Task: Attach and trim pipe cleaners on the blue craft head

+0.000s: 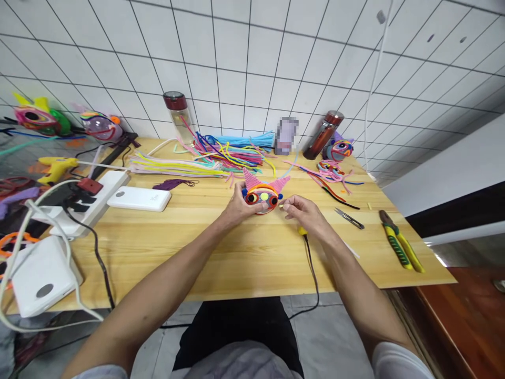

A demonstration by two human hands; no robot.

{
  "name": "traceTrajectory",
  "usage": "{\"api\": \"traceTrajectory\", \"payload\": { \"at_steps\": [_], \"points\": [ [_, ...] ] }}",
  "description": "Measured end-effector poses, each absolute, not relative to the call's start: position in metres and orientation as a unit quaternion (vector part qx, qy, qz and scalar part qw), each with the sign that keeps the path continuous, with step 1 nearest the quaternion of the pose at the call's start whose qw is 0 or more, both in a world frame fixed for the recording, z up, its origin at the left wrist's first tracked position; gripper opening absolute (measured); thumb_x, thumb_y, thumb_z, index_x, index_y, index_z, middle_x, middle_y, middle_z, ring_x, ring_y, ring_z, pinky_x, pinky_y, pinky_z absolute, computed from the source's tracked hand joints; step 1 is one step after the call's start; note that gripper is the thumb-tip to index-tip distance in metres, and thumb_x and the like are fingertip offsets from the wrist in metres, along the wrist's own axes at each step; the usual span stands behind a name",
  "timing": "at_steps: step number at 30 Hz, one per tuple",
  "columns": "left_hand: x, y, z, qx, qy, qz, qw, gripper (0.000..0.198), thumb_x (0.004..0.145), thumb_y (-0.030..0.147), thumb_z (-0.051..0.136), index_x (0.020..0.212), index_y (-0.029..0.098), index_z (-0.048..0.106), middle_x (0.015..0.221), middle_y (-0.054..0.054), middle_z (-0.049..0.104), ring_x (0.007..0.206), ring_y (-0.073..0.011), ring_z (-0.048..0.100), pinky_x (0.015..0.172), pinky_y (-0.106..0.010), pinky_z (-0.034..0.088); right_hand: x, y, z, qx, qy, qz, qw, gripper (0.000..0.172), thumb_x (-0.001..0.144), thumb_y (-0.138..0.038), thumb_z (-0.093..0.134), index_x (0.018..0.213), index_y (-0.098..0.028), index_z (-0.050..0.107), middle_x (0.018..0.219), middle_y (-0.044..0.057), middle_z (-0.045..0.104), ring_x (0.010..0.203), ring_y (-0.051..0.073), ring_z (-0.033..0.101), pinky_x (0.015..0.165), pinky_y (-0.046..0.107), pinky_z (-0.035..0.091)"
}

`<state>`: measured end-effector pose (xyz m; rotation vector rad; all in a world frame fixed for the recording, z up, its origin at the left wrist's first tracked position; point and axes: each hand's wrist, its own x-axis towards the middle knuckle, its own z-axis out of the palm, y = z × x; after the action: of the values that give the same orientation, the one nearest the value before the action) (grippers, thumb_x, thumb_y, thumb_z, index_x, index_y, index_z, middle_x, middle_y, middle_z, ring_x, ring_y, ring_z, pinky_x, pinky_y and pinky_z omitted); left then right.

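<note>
My left hand (238, 207) is closed around the left side of a craft animal head (262, 198) with pink pointed ears, ringed round eyes, a yellow dot on the forehead and blue pompoms at the sides. Its thumb lies across the lower front. Close to the head's right side, my right hand (303, 211) pinches a small pale yellow piece (281, 206), partly hidden by the fingertips. Below that hand shows the yellow end of a corded tool (302, 230), its remainder covered by the hand. Thread snips (349, 218) lie to the right.
Green-and-yellow pliers (401, 242) rest at the right. Bundled pipe cleaners (229, 152) lie behind, near a glass bottle (179, 116) and a dark red flask (324, 135). Leftward are a white power bank (139, 199), a power strip (97, 202) and a yellow glue gun (57, 167). A black cord (313, 268) crosses the front edge.
</note>
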<state>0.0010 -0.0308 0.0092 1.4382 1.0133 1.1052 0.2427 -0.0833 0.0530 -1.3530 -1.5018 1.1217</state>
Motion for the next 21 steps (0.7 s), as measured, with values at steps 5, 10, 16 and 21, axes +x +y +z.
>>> {"api": "traceTrajectory", "payload": {
  "at_steps": [5, 10, 16, 21],
  "points": [
    [-0.005, -0.03, 0.013, 0.621, 0.398, 0.455, 0.499, 0.087, 0.066, 0.06, 0.097, 0.129, 0.022, 0.051, 0.131, -0.013, 0.07, 0.131, -0.0346, 0.068, 0.109, -0.044, 0.059, 0.242, -0.082, 0.052, -0.546, -0.591, 0.411, 0.429, 0.039, 0.083, -0.061, 0.081, 0.081, -0.025, 0.066, 0.068, -0.003, 0.065, 0.06, 0.015, 0.056, 0.055, 0.028, 0.049],
    [-0.003, -0.031, 0.011, 0.613, 0.403, 0.467, 0.493, 0.08, 0.073, 0.055, 0.094, 0.132, 0.022, 0.051, 0.132, -0.011, 0.071, 0.13, -0.031, 0.069, 0.115, -0.045, 0.056, 0.236, -0.084, 0.051, -0.54, -0.589, 0.39, 0.457, 0.034, 0.085, -0.056, 0.079, 0.088, -0.026, 0.064, 0.066, -0.005, 0.061, 0.059, 0.015, 0.054, 0.056, 0.028, 0.046],
    [0.0, -0.03, 0.0, 0.6, 0.4, 0.474, 0.506, 0.088, 0.072, 0.054, 0.096, 0.14, 0.024, 0.048, 0.142, -0.012, 0.068, 0.13, -0.0292, 0.07, 0.118, -0.046, 0.054, 0.235, -0.087, 0.066, -0.537, -0.597, 0.363, 0.473, 0.029, 0.084, -0.05, 0.079, 0.089, -0.026, 0.064, 0.072, -0.005, 0.062, 0.061, 0.015, 0.054, 0.058, 0.029, 0.049],
    [0.0, -0.029, -0.002, 0.586, 0.403, 0.487, 0.507, 0.087, 0.072, 0.053, 0.095, 0.139, 0.024, 0.048, 0.135, -0.01, 0.07, 0.124, -0.0281, 0.071, 0.113, -0.045, 0.056, 0.238, -0.086, 0.089, -0.549, -0.61, 0.35, 0.452, 0.025, 0.084, -0.047, 0.079, 0.088, -0.025, 0.067, 0.078, -0.001, 0.068, 0.066, 0.015, 0.059, 0.061, 0.03, 0.052]
  ]
}}
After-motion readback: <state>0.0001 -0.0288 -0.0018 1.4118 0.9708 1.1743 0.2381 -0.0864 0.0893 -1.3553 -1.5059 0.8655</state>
